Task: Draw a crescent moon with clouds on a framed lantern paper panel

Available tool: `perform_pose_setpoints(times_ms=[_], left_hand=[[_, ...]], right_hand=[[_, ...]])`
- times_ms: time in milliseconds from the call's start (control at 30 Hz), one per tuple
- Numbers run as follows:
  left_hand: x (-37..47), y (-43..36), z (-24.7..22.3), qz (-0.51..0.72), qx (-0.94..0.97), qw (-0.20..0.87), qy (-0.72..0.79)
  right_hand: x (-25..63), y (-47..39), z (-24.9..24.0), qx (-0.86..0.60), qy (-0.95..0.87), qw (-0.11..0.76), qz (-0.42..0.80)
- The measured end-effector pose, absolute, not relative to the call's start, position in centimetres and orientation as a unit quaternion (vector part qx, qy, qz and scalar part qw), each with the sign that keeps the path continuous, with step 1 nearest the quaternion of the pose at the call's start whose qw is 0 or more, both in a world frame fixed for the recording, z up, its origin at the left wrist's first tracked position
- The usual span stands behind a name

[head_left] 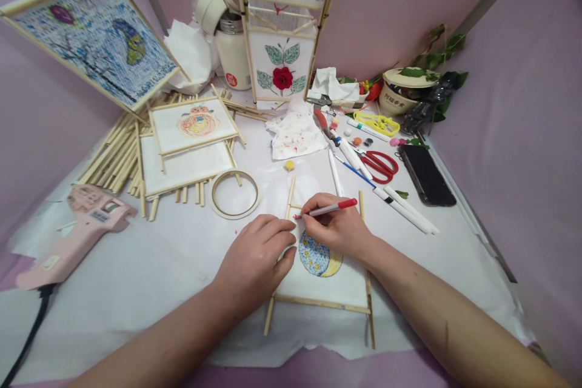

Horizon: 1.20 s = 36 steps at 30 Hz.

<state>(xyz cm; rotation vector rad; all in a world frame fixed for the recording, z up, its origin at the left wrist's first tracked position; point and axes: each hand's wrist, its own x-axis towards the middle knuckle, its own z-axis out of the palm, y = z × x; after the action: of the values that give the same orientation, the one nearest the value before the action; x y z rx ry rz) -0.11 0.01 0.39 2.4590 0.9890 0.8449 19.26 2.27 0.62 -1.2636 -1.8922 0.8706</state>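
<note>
In front of me lies a white picture panel (pixel 327 291) framed with thin wooden sticks. A round blue and yellow moon-and-stars drawing (pixel 321 257) is on it. My right hand (pixel 334 227) pinches a red-capped marker pen (pixel 334 207), its tip down at a small red mark near the panel's upper left. My left hand (pixel 261 254) rests over the panel's left edge, fingers bent and thumb close to them, gripping that side; the stick beneath is mostly hidden. A roll of tape (pixel 235 213) lies beyond the left hand.
Left are a pink glue gun (pixel 86 233), wooden sticks (pixel 109 154) and framed pictures (pixel 193 124). At the back stand a bottle (pixel 233 54) and a rose-picture lantern frame (pixel 282 66). Right are red scissors (pixel 381 167), white markers (pixel 407 211), pliers (pixel 324 124) and a phone (pixel 427 174).
</note>
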Motion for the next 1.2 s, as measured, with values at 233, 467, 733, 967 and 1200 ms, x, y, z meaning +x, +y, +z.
perform_pose_setpoints(times_ms=[233, 467, 733, 967, 1200], left_hand=[[-0.17, -0.01, 0.18, 0.299, 0.87, 0.177, 0.35], [-0.21, 0.01, 0.29, 0.299, 0.869, 0.178, 0.351], [-0.13, 0.0, 0.47, 0.3, 0.87, 0.177, 0.348], [-0.2, 0.0, 0.35, 0.299, 0.871, 0.174, 0.349], [-0.06, 0.07, 0.46, 0.302, 0.871, 0.17, 0.348]], right_hand=[[19.27, 2.34, 0.64, -0.472, -0.737, 0.351, 0.333], [19.24, 2.34, 0.64, -0.483, -0.731, 0.354, 0.327], [19.25, 2.35, 0.67, -0.478, -0.732, 0.353, 0.332], [19.22, 2.34, 0.72, -0.476, -0.733, 0.357, 0.33], [19.22, 2.29, 0.73, -0.486, -0.728, 0.351, 0.333]])
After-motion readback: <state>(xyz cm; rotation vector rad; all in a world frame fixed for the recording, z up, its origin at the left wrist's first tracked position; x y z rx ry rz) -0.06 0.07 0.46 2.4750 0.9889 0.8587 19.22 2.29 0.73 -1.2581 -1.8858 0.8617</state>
